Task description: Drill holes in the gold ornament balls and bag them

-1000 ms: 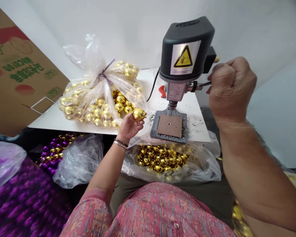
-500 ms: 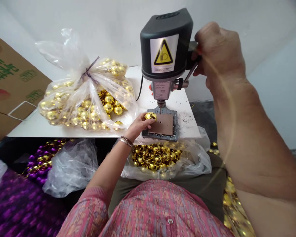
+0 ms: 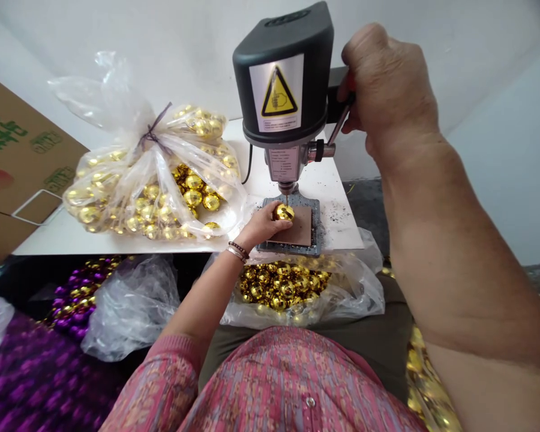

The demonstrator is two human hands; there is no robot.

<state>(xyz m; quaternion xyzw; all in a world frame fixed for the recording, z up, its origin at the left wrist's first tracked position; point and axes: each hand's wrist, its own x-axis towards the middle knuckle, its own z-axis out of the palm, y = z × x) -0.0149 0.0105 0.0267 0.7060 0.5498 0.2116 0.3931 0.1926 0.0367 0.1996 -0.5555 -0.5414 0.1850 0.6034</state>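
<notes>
Pinches the gold ball (image 3: 285,213) in the left hand (image 3: 265,226), likely to steady it under the drill bit (image 3: 287,199) just above that grip, and clasps the lever (image 3: 339,127) in the right hand (image 3: 395,81).

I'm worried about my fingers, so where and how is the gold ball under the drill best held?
Grip the ball by its round sides, probably best from the left, as the left hand does. The bit points down at its top and the board lies beneath, leaving the sides; the right hand is at the lever, to the right.
</notes>
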